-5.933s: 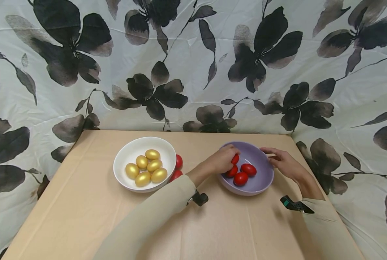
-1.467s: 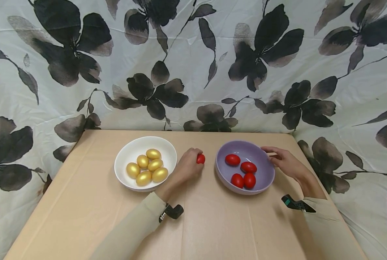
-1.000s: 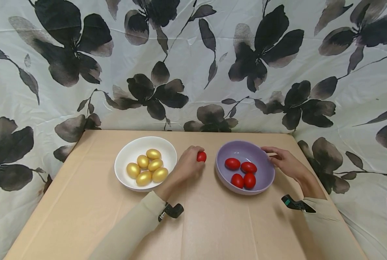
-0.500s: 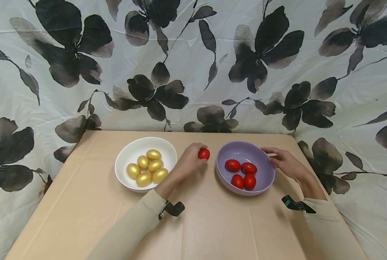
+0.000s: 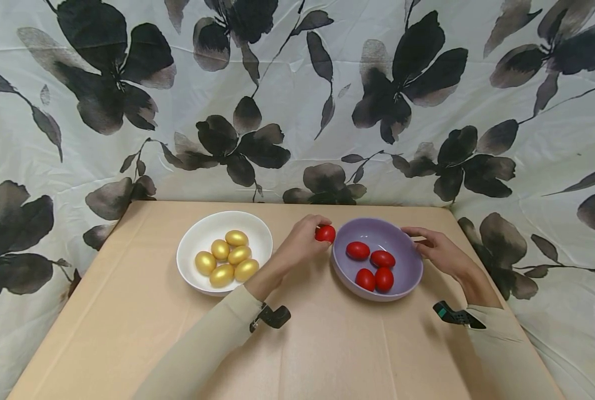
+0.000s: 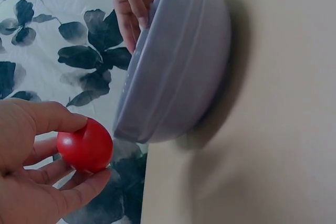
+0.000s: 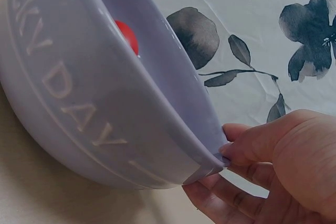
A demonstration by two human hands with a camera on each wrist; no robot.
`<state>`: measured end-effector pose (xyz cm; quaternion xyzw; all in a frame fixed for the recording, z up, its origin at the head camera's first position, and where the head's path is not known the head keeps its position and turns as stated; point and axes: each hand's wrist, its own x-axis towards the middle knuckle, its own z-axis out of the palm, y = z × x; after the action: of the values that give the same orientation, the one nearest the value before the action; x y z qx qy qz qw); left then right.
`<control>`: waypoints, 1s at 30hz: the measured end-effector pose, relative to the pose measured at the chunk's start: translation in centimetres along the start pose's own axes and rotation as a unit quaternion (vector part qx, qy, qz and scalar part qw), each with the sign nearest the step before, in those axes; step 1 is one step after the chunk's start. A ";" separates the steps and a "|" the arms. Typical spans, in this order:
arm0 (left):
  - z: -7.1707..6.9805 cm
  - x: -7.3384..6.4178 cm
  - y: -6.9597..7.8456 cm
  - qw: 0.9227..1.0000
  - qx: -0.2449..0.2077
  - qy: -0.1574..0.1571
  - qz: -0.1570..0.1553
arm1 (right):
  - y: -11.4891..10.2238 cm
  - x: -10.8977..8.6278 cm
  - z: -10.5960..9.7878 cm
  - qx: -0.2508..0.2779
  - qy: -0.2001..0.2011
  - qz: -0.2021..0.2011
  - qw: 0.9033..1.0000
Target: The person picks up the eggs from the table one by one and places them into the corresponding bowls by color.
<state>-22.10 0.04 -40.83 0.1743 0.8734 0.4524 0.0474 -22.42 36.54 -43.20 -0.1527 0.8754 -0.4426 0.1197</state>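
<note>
My left hand (image 5: 304, 239) holds a red egg (image 5: 325, 233) between thumb and fingers, just left of the purple bowl's rim. The left wrist view shows this egg (image 6: 85, 145) raised off the table, near the bowl. Several more red eggs (image 5: 382, 258) lie inside the purple bowl (image 5: 402, 278). At the bowl's right side my right hand (image 5: 442, 253) pinches the rim, thumb on the inner side and fingers outside, as the right wrist view shows. Farther left, a white bowl (image 5: 189, 239) contains several gold eggs (image 5: 222, 275).
Both bowls stand toward the far edge of a light wooden table (image 5: 322, 355). A white cloth with dark flowers (image 5: 317, 139) hangs behind it. My left forearm (image 5: 217, 339) crosses in front of the white bowl's lower right side and hides part of the tabletop.
Earlier the left hand was in the purple bowl, then back between the bowls with a red egg. It has since carried that egg right, up to the rim. The right hand stays put.
</note>
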 end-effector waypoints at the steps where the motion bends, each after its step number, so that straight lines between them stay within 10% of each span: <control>1: 0.1 0.0 0.2 1.000 -0.002 -0.002 0.002 | 0.0 0.0 0.0 0.000 0.000 0.000 1.000; 30: 3.1 1.9 2.9 0.994 0.031 -0.067 0.080 | 0.7 0.2 0.0 -0.008 0.005 0.011 1.000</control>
<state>-22.39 4.66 -40.11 0.2743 0.8653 0.4145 0.0639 -22.71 36.84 -43.74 -0.1416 0.8813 -0.4349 0.1187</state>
